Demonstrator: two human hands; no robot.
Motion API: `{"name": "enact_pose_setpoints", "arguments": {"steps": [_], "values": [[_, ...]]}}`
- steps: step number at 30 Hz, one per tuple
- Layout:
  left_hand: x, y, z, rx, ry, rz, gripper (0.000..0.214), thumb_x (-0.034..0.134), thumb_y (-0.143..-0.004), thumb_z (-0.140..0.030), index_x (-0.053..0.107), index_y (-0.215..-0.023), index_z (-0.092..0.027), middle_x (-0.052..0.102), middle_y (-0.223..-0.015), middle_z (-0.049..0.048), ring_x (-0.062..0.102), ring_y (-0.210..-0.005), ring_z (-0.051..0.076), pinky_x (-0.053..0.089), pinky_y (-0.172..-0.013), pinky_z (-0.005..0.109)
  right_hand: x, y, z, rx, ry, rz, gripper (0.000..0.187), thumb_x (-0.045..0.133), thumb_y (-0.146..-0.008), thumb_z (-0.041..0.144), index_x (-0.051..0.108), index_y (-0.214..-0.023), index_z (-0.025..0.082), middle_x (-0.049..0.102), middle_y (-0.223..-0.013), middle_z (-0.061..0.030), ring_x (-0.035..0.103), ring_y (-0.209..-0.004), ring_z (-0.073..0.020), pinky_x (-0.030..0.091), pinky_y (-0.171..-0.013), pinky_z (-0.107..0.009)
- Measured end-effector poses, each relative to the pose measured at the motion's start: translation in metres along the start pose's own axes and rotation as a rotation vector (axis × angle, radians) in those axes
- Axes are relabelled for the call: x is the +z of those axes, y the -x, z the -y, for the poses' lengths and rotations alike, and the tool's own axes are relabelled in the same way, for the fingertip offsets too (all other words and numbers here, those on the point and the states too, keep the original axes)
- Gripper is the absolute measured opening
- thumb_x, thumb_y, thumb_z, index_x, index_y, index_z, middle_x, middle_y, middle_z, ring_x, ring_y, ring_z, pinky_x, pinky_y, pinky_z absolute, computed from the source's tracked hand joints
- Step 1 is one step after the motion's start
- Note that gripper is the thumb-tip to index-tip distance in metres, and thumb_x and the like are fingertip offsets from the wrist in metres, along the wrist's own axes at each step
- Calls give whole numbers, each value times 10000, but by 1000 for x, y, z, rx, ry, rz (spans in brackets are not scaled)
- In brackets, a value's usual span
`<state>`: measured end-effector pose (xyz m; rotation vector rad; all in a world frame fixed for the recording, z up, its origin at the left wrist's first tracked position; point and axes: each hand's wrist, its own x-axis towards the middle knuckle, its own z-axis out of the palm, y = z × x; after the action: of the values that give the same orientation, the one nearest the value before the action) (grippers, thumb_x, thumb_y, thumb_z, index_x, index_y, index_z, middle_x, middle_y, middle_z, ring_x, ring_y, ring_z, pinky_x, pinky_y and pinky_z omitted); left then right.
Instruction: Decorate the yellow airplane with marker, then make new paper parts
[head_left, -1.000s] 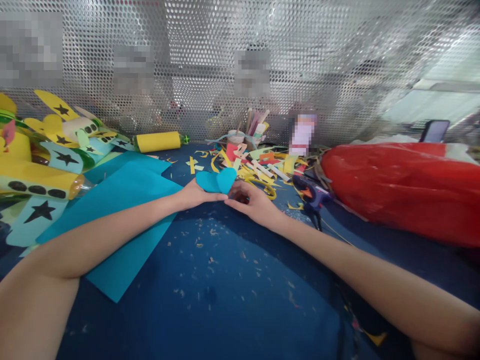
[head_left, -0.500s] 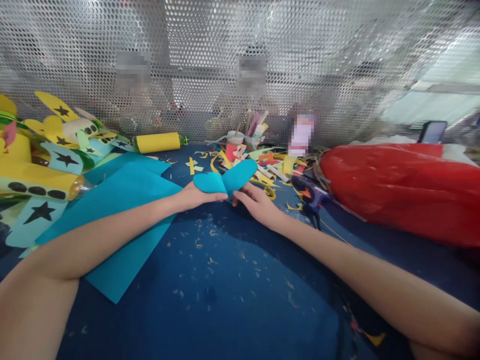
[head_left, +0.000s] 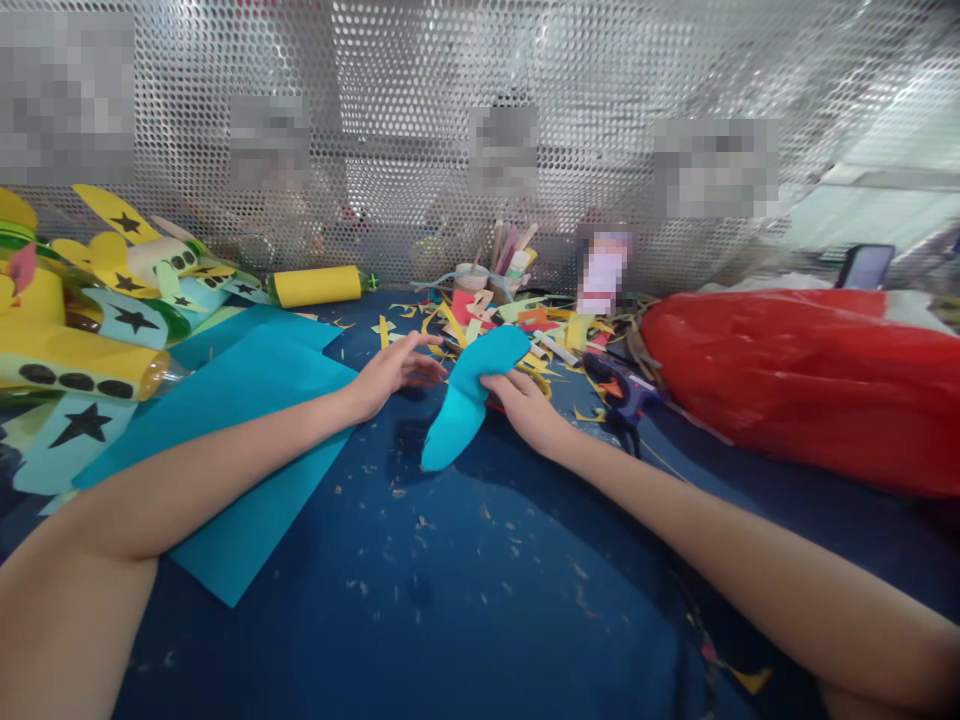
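Observation:
A bright blue paper cutout (head_left: 461,405), long with rounded ends and a crease at its middle, is held above the table. My right hand (head_left: 525,408) pinches it at the creased middle, thumb on the facing side and the other fingers partly hidden behind it. Just left of the cutout, my left hand (head_left: 394,377) is off the paper, its fingers loosely spread and holding nothing. Under my left forearm lie large blue paper sheets (head_left: 262,520).
Paper scraps (head_left: 551,345) are heaped beyond my hands, near a cup of sticks (head_left: 471,278). A purple glue gun (head_left: 626,392) and a red plastic bag (head_left: 795,380) are on the right. Paper-covered bottle planes (head_left: 82,350) crowd the left, beside a yellow-wrapped bottle (head_left: 319,286). Perforated metal mesh (head_left: 405,110) stands behind.
My left hand has let go of the blue cutout and opened, moving slightly left. The cutout, folded upward before, has unfolded and hangs slanting down to the left from my right hand.

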<state>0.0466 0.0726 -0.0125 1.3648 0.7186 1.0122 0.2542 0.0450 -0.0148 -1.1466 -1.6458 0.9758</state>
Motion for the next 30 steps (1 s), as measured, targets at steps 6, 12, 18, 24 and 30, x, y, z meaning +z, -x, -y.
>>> {"name": "enact_pose_setpoints", "arguments": {"steps": [6, 12, 18, 24, 30], "values": [[7, 9, -4, 91, -202, 151, 535, 726, -763, -403, 435, -1179, -236, 682, -866, 14, 682, -811, 180, 535, -738, 297, 0, -1, 1, -68, 116, 134, 277, 505, -834, 466, 538, -717, 218, 581, -623, -1, 564, -600, -160, 483, -638, -311], [1, 5, 4, 164, -336, 255, 363, 692, -760, -205, 492, -1063, -207, 636, -884, -4, 654, -828, 143, 522, -755, 276, -1, -3, -2, -86, 83, 124, 303, 531, -852, 514, 519, -785, 219, 595, -648, -2, 573, -607, -150, 493, -642, -300], [-6, -1, 11, 103, -262, 220, 490, 665, -785, -153, 561, -1263, -167, 672, -1192, 92, 642, -1072, 202, 496, -955, 381, -10, -6, -5, -249, 463, -14, 210, 440, -915, 402, 525, -889, 212, 640, -821, -71, 621, -768, -211, 515, -741, -376], [-7, -4, 8, 2, -131, 128, 674, 695, -759, -147, 479, -1398, -144, 657, -1268, 135, 633, -1147, 252, 468, -1024, 454, -19, -8, -9, -263, 1107, -84, 273, 477, -906, 417, 559, -874, 158, 612, -877, -159, 602, -906, -313, 487, -829, -444], [-17, -13, -15, 51, -192, 40, 680, 699, -762, -166, 487, -1407, -173, 702, -1191, 110, 667, -1081, 264, 503, -975, 475, -25, -12, -4, -97, 1231, -29, 319, 469, -931, 376, 582, -1007, 88, 644, -1020, -218, 619, -980, -311, 469, -843, -381]]}}
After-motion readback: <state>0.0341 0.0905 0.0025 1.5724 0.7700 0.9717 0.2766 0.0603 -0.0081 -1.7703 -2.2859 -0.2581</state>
